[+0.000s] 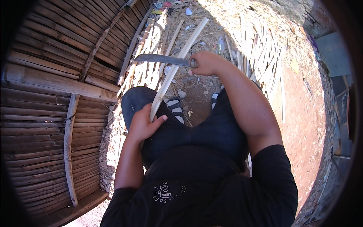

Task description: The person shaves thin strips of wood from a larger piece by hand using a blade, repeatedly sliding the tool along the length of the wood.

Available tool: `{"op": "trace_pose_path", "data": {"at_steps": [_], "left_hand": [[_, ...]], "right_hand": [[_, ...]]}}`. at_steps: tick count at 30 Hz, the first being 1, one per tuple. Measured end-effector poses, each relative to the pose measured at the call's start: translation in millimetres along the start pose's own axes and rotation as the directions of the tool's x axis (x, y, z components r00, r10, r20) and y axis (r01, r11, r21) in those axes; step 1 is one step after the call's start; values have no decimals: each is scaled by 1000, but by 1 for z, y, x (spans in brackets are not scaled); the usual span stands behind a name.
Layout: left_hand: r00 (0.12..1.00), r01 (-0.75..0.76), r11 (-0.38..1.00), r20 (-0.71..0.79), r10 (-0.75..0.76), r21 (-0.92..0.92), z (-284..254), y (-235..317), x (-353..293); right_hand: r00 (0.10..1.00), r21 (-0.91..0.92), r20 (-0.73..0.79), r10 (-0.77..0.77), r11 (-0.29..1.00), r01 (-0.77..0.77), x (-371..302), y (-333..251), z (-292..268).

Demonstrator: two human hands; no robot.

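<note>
A long pale strip of split bamboo slants from my lap up and away to the right. Around its near end, above my left thigh, my left hand is closed, thumb along the strip. My right hand grips the handle of a machete, its fingers wrapped round most of the handle. The long grey blade points left and lies across the strip about midway along it. Whether the edge touches the bamboo or hovers just over it, I cannot tell.
A bamboo-slat wall runs along the left side. Loose bamboo strips lie in a pile at the far right, and more strips lie beside the wall. Shavings and litter cover the ground ahead. My sandalled foot is below the strip.
</note>
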State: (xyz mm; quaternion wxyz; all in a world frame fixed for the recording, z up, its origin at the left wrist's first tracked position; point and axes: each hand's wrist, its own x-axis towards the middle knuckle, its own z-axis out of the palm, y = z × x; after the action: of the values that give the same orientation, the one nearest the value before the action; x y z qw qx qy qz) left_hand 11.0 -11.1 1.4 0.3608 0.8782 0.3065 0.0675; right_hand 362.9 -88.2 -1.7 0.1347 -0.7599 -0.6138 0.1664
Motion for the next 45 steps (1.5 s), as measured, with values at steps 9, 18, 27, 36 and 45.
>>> {"op": "trace_pose_path", "data": {"at_steps": [9,18,27,36,45], "left_hand": [[1000,1,1000,1,-1,28,1,-5,1],[999,27,999,20,-28,35,-1,-1,1],[1000,22,999,13,-23,24,-3,1,-4],[996,58,998,60,-60,29,-10,6,-4],[999,-43,999,25,42,30,-7,-3,-4]], "right_hand": [[998,-35,46,39,999,-38,2,-4,-3],[1000,-15,1,15,1000,-15,0,-2,1],[995,-75,73,74,995,-68,-3,-7,-25],[994,-169,93,62,985,-46,-6,-23,-20],[983,-108,-86,165,979,-174,-7,6,-26]]}}
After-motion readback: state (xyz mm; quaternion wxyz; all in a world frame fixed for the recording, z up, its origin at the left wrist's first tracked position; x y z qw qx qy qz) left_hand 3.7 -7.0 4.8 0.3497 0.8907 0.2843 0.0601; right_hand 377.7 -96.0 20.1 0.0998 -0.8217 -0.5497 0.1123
